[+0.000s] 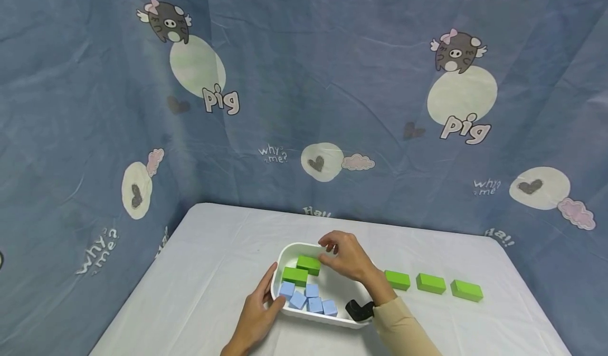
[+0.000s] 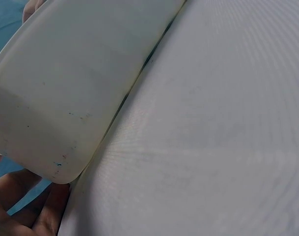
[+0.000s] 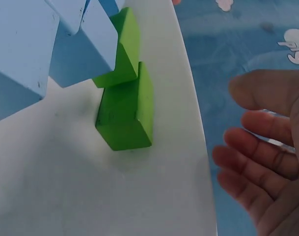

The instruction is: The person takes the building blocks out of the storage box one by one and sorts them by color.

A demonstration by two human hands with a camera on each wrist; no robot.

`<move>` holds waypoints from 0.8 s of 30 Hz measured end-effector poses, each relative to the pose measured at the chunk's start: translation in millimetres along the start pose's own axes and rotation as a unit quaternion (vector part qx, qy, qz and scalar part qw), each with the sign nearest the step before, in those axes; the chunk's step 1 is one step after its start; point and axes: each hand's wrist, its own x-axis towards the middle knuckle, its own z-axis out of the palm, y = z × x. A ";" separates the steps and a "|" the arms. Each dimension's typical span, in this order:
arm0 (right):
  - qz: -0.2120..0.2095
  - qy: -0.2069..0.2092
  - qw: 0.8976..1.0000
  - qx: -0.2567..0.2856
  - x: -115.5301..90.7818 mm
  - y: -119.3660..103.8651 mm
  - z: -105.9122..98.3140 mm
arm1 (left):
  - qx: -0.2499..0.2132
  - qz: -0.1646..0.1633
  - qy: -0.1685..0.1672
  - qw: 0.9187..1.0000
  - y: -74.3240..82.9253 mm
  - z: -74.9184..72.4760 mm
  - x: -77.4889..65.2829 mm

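Observation:
A white tray (image 1: 332,287) holds two green blocks (image 1: 295,276) towards its left end and several light blue blocks (image 1: 314,305) along its near side. My left hand (image 1: 256,314) grips the tray's left corner, thumb at the rim and fingers along the outer wall. In the left wrist view, bent fingers (image 2: 53,206) show at the tray's lower corner. Over the tray's far side hovers my right hand (image 1: 349,258), fingers loosely bent and holding nothing. The right wrist view has that hand beside the rim, apart from the nearer green block (image 3: 127,115).
To the right of the tray, three green blocks (image 1: 431,283) lie spaced in a row on the white tablecloth (image 1: 214,256). A black curved piece (image 1: 358,310) by my right wrist overlaps the tray. Blue printed fabric (image 1: 285,82) hangs behind and left of the table.

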 end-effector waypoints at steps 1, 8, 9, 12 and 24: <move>-0.003 -0.006 1.000 0.004 0.3 -0.4 0.3 | 0.000 -0.001 -0.001 1.000 0.3 0.0 0.0; 0.001 -0.062 0.998 0.015 4.6 -1.1 5.1 | 0.001 -0.003 -0.003 1.000 -1.1 -0.8 0.0; 0.004 -0.069 0.998 0.015 4.8 -1.1 6.2 | 0.001 -0.001 -0.003 1.000 -1.7 -0.7 0.0; 0.020 -0.088 0.996 0.015 4.8 -1.2 9.8 | 0.002 -0.001 -0.006 1.000 -2.3 -0.3 -0.1; 0.031 -0.165 0.986 -0.012 4.9 2.7 20.1 | 0.012 0.002 -0.006 1.000 -2.8 -0.3 0.5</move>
